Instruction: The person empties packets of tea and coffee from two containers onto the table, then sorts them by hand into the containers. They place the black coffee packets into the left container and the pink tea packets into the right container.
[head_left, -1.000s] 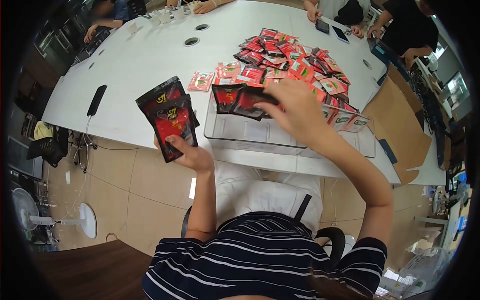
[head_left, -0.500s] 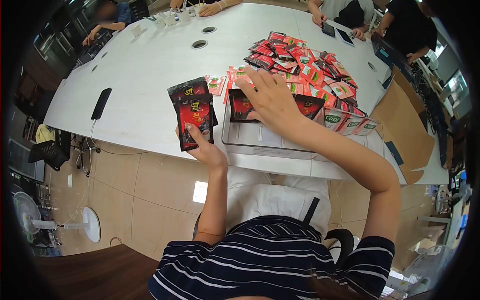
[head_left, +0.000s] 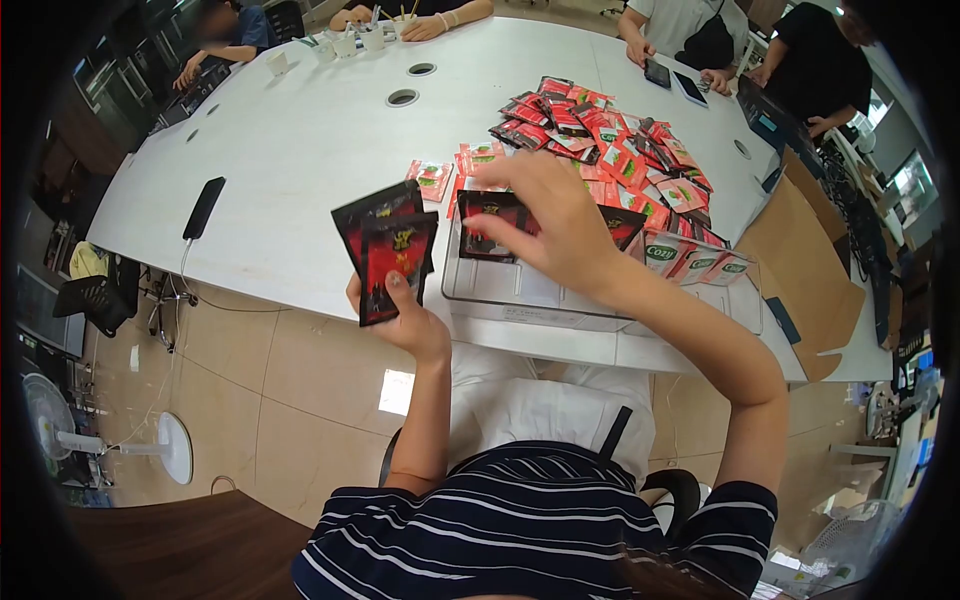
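Note:
My left hand [head_left: 408, 318] grips a few black-and-red sachets [head_left: 392, 262], fanned in front of the table edge. Over a clear plastic tray [head_left: 540, 312], my right hand [head_left: 550, 215] is spread, thumb and fingers apart, with nothing seen held between them. Beneath its fingertips, black-and-red sachets [head_left: 490, 225] stand in the tray's back left part. Pink Cozy sachets [head_left: 662, 252] fill the tray's right side. Behind the tray lies a heap of red, pink and black sachets [head_left: 620, 155].
An opened cardboard box [head_left: 815, 275] lies at the right. A black phone [head_left: 204, 208] with a cable is at the left. White cups [head_left: 345, 45] stand at the back. Other people sit or stand around the far side of the white table [head_left: 290, 150].
The sachets in my left hand have tilted and dropped slightly. My right hand has shifted a little, its thumb and fingers now nearer the standing black sachets. The view has moved slightly.

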